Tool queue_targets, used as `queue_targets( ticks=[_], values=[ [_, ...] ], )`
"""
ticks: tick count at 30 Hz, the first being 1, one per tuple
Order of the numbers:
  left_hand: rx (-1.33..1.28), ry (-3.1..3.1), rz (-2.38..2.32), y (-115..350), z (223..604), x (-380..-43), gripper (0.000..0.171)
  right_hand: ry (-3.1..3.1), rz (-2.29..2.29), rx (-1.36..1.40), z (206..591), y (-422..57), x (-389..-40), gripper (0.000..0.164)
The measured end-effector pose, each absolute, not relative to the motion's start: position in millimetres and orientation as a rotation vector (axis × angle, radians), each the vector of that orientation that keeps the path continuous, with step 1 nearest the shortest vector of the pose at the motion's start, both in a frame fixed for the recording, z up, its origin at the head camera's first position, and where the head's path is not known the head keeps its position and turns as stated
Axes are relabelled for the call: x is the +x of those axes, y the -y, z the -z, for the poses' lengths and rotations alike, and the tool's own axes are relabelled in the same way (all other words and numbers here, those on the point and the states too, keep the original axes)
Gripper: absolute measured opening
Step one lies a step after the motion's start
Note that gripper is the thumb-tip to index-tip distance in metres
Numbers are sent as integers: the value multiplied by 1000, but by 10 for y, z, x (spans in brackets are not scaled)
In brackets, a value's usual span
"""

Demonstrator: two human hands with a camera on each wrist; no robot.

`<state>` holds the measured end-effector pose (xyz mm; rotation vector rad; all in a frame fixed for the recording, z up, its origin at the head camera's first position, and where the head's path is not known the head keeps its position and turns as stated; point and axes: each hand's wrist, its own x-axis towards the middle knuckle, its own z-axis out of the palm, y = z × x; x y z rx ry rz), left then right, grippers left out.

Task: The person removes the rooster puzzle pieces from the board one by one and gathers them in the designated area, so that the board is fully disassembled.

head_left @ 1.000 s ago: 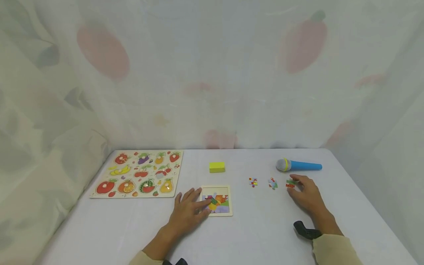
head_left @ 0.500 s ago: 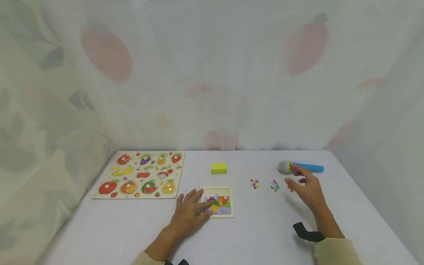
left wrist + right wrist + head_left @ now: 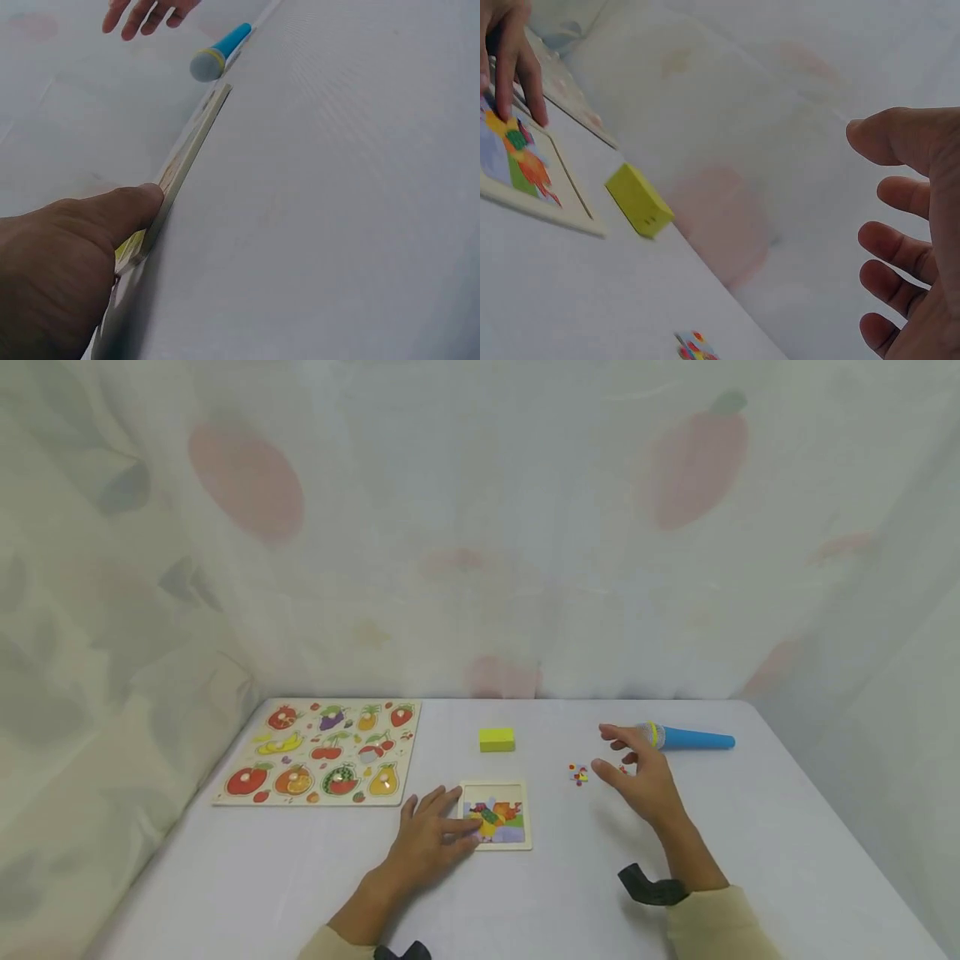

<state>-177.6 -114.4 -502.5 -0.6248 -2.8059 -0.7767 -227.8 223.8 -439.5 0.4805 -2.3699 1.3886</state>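
In the head view my left hand (image 3: pixel 429 847) rests on the left side of a small wooden puzzle tray (image 3: pixel 528 827), one finger over the picture. The tray's lower part is filled with colourful pieces, and a bare strip shows along its top. My left thumb (image 3: pixel 139 206) lies along the tray's edge in the left wrist view. My right hand (image 3: pixel 641 777) hovers to the right with fingers and thumb spread apart; the right wrist view shows nothing between them. A loose jigsaw piece (image 3: pixel 578 774) lies left of its thumb. Another piece (image 3: pixel 624 769) is mostly hidden behind the hand.
A yellow block (image 3: pixel 497 741) sits behind the tray. The fruit peg board (image 3: pixel 315 753) lies at the back left. Behind my right hand is a toy microphone (image 3: pixel 697 739) with a blue handle, its head partly covered. A printed curtain hangs around the table.
My right hand has lifted from beside the rightmost jigsaw piece and moved left over the loose pieces. My left hand stays on the puzzle tray.
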Motion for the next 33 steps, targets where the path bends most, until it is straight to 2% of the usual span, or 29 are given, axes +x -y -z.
queue_targets(
  ticks=[15,27,33],
  values=[
    [-649,2787,851,1158,5030,-1790,18,2418,-1441,613,4457,-1454,-2264,48],
    [-657,2796,862,1186,5018,-1795,16,2415,-1596,711,4647,-1076,-2285,44],
    [-662,2803,860,1187,5041,-1808,16,2505,-1574,780,4792,-957,-2287,47]
  ],
)
